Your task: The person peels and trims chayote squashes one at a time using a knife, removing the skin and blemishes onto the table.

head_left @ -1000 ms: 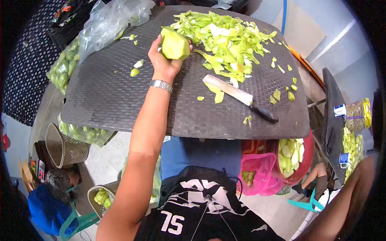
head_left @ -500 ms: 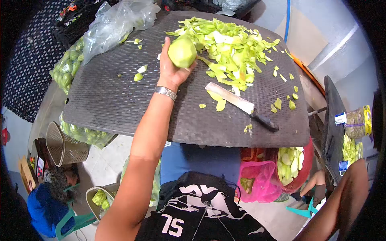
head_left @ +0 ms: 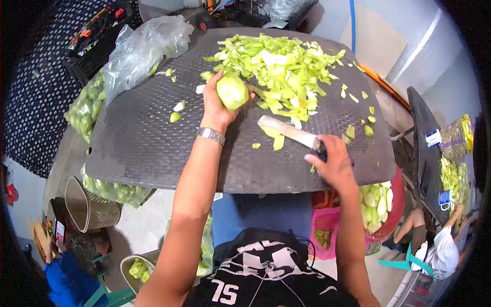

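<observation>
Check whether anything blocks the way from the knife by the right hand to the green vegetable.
Nothing loose visibly stands between the knife and the green vegetable, only bare tabletop. The left hand wraps the vegetable, fingertips showing at its right side.

Right hand [head_left: 336,159], out of view in both earlier moments, now over the black handle [head_left: 321,152] of the knife [head_left: 290,131].
</observation>
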Available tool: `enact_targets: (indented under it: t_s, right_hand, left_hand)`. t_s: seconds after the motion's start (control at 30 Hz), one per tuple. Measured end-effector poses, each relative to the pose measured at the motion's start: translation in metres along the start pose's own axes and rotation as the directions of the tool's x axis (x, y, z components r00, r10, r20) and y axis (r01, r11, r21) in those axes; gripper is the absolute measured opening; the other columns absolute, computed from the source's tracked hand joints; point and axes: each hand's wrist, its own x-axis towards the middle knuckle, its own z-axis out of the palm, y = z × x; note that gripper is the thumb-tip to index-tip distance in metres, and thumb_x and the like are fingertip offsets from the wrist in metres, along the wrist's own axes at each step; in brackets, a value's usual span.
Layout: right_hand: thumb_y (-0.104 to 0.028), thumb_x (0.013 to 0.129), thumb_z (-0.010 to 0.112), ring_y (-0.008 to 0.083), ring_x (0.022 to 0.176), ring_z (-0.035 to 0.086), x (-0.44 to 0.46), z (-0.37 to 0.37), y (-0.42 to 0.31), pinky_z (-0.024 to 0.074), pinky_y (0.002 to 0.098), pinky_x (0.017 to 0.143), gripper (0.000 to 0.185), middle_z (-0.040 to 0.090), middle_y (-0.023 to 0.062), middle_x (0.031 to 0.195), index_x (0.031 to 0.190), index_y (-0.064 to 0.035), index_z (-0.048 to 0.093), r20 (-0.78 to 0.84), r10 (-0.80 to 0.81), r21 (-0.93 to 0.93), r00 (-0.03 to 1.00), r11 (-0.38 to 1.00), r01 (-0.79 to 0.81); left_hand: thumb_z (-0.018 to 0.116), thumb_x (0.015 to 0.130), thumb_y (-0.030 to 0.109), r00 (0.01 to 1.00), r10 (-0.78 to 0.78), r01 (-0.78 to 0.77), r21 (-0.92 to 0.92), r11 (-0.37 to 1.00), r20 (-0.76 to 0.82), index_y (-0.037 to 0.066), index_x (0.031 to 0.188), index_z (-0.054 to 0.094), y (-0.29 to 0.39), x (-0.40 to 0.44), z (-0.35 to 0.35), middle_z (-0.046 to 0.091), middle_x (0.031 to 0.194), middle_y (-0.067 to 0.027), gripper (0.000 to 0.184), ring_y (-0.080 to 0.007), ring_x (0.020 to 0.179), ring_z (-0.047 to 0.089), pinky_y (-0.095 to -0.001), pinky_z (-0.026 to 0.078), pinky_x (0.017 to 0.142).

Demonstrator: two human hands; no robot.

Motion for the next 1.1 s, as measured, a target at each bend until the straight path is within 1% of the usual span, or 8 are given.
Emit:
enact_targets:
  t_s: [0.33, 0.37, 0.47, 0.57, 0.67, 0.87, 0.97, 1.1]
  right_hand:
    - [-0.018, 0.099, 0.066, 0.0452, 0.103, 0.062, -0.003, 0.021, 0.011, 0.0502, 0.0526, 0.091, 0.044, 0.060, 0.0268, 0.119, 0.137, 0.0005, 0.054, -0.034, 0.208, 0.006, 0.977, 0.978, -0.208]
    - [-0.027, 0.101, 0.065, 0.0446, 0.100, 0.064, -0.001, 0.031, 0.027, 0.0529, 0.0502, 0.085, 0.044, 0.063, 0.0271, 0.115, 0.134, 0.0024, 0.056, -0.170, 0.191, 0.082, 0.967, 0.980, -0.179]
    - [-0.042, 0.103, 0.063, 0.0403, 0.087, 0.068, 0.002, 0.004, 0.010, 0.0546, 0.0476, 0.079, 0.053, 0.067, 0.0243, 0.101, 0.128, 0.0051, 0.059, 0.054, 0.391, 0.091, 0.919, 0.914, -0.395]
    - [-0.056, 0.105, 0.056, 0.0263, 0.068, 0.065, 0.024, -0.026, -0.016, 0.0539, 0.0410, 0.064, 0.064, 0.063, 0.0129, 0.078, 0.122, 0.0054, 0.063, 0.471, 0.552, 0.226, 0.688, 0.679, -0.699]
    - [-0.061, 0.107, 0.048, 0.0126, 0.053, 0.055, 0.022, -0.028, -0.014, 0.0469, 0.0323, 0.050, 0.067, 0.053, 0.0028, 0.068, 0.120, 0.0024, 0.063, 0.650, 0.327, 0.561, 0.686, 0.401, -0.724]
    - [-0.056, 0.111, 0.041, 0.0050, 0.048, 0.046, -0.014, -0.027, -0.093, 0.0362, 0.0228, 0.044, 0.058, 0.046, -0.0057, 0.063, 0.116, -0.0022, 0.061, 0.449, 0.156, 0.885, 0.880, 0.058, -0.461]
    - [-0.050, 0.110, 0.049, 0.0156, 0.056, 0.059, -0.027, -0.003, -0.106, 0.0434, 0.0327, 0.057, 0.055, 0.057, 0.0025, 0.064, 0.127, 0.0015, 0.058, 0.251, 0.086, 0.830, 0.964, 0.493, -0.260]
    - [-0.057, 0.108, 0.048, 0.0327, 0.066, 0.069, -0.020, 0.000, -0.122, 0.0500, 0.0424, 0.065, 0.066, 0.067, 0.0189, 0.073, 0.139, 0.0017, 0.048, 0.162, 0.136, 0.747, 0.978, 0.630, -0.211]
  left_hand:
    - [0.048, 0.106, 0.048, 0.999, 0.024, -0.020, -0.114, 0.993, 0.039, -0.001, 0.130, 0.059, 0.001, 0.007, -0.012, 0.067, 0.111, -0.0210, 0.056, -0.0398, 0.098, 0.066, -0.0538, 0.056, 0.092]
    - [0.047, 0.107, 0.049, 0.998, 0.016, -0.009, -0.123, 0.992, 0.056, -0.002, 0.131, 0.058, 0.002, 0.008, -0.014, 0.067, 0.112, -0.0216, 0.057, -0.0408, 0.099, 0.066, -0.0546, 0.056, 0.093]
    - [0.048, 0.107, 0.049, 0.999, 0.035, -0.035, -0.118, 0.992, -0.004, -0.002, 0.132, 0.057, 0.001, 0.005, -0.005, 0.067, 0.112, -0.0220, 0.057, -0.0415, 0.099, 0.067, -0.0554, 0.056, 0.093]
    - [0.049, 0.107, 0.049, 1.000, -0.005, 0.008, -0.095, 0.995, 0.031, -0.001, 0.131, 0.056, -0.002, 0.007, -0.005, 0.067, 0.112, -0.0220, 0.056, -0.0414, 0.101, 0.067, -0.0561, 0.056, 0.093]
    - [0.052, 0.106, 0.050, 0.999, -0.021, 0.022, -0.033, 0.999, 0.029, -0.001, 0.129, 0.056, -0.004, -0.005, 0.008, 0.068, 0.112, -0.0215, 0.056, -0.0408, 0.097, 0.069, -0.0558, 0.058, 0.090]
    - [0.053, 0.104, 0.056, 0.988, -0.086, 0.098, -0.097, 0.990, 0.126, -0.001, 0.121, 0.060, -0.019, -0.032, 0.025, 0.070, 0.105, -0.0208, 0.060, -0.0404, 0.090, 0.071, -0.0548, 0.059, 0.085]
    - [0.045, 0.107, 0.055, 0.990, -0.113, 0.120, -0.082, 0.989, 0.086, -0.003, 0.119, 0.061, -0.031, -0.068, 0.046, 0.069, 0.103, -0.0224, 0.061, -0.0408, 0.088, 0.070, -0.0569, 0.058, 0.086]
    - [0.045, 0.105, 0.056, 0.988, -0.135, 0.140, -0.063, 0.988, 0.080, -0.006, 0.118, 0.059, -0.046, -0.096, 0.055, 0.069, 0.102, -0.0223, 0.065, -0.0401, 0.091, 0.069, -0.0540, 0.058, 0.088]
